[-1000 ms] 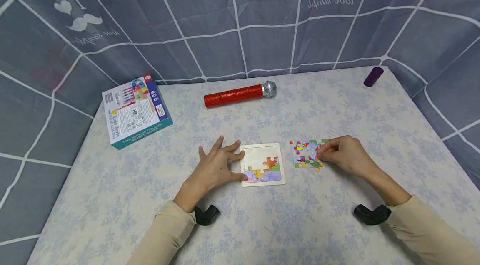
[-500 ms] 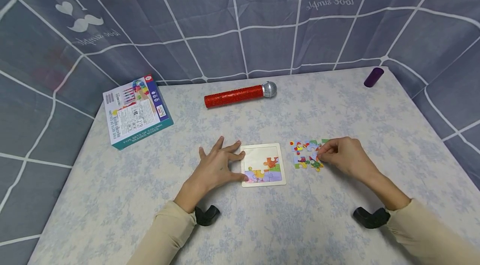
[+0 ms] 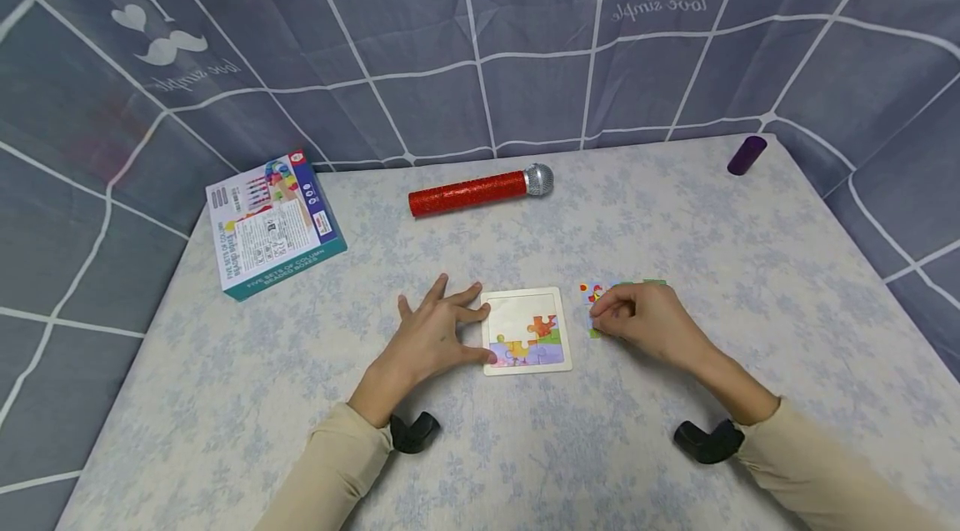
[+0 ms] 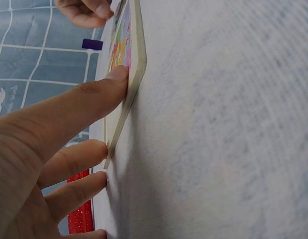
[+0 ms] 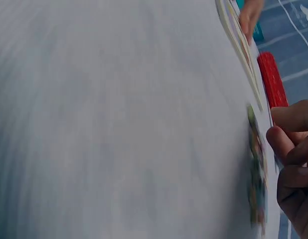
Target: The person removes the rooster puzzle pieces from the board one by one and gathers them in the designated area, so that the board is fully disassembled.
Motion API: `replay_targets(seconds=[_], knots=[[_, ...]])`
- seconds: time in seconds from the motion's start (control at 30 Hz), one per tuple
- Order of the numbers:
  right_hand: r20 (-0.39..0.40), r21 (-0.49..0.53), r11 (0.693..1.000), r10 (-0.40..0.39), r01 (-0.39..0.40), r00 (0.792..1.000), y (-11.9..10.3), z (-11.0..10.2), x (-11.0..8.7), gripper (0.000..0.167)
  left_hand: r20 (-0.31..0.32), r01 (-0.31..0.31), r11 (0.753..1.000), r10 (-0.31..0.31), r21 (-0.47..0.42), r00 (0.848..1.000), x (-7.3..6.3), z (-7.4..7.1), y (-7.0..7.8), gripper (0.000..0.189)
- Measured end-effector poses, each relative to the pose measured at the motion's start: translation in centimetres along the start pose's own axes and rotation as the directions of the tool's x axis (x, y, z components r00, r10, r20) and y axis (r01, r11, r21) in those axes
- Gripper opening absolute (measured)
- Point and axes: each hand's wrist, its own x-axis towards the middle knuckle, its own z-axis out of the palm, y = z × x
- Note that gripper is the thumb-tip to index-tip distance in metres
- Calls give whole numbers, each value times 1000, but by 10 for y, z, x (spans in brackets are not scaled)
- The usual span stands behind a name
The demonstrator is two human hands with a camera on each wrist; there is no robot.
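Observation:
A square jigsaw tray [image 3: 522,293] lies on the table, pieces fitted along its bottom and right side. My left hand [image 3: 431,333] is at its left edge with spread, nearly straight fingers. In the left wrist view the thumb [image 4: 116,82] presses on the tray's rim and the index fingertip touches its edge. My right hand [image 3: 652,321] is above the loose puzzle pieces [image 3: 592,291], hiding most of them. Thumb and index finger meet in a pinch. The right wrist view shows a thin edge at the fingertips [image 5: 279,119], seemingly a puzzle piece; its picture is hidden.
Behind the tray lies a red glitter microphone [image 3: 468,193] with a silver head. A bead-set box [image 3: 273,222] sits at the back left, a purple cylinder [image 3: 747,155] at the back right. A checked curtain [image 3: 420,39] borders the table.
My right hand has moved left across the loose pieces, toward the tray, covering more of them. The left hand and the tray stay where they were.

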Motion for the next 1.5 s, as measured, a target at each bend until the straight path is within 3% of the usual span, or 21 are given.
replay_targets(seconds=[0.2, 0.5, 0.73, 1.5], knots=[[19, 17, 998, -62, 62, 998, -12, 21, 11, 13, 6, 9, 1000, -9, -12, 1000, -1, -1, 0, 70], [74, 19, 992, -126, 125, 989, -22, 36, 19, 24, 13, 9, 1000, -9, -2, 1000, 0, 0, -1, 70], [81, -32, 990, -138, 141, 987, -23, 39, 20, 26, 15, 11, 1000, -11, 0, 1000, 1, -1, 0, 69], [101, -29, 990, -136, 139, 986, -28, 39, 25, 27, 11, 12, 1000, -12, -8, 1000, 0, 0, 0, 69]])
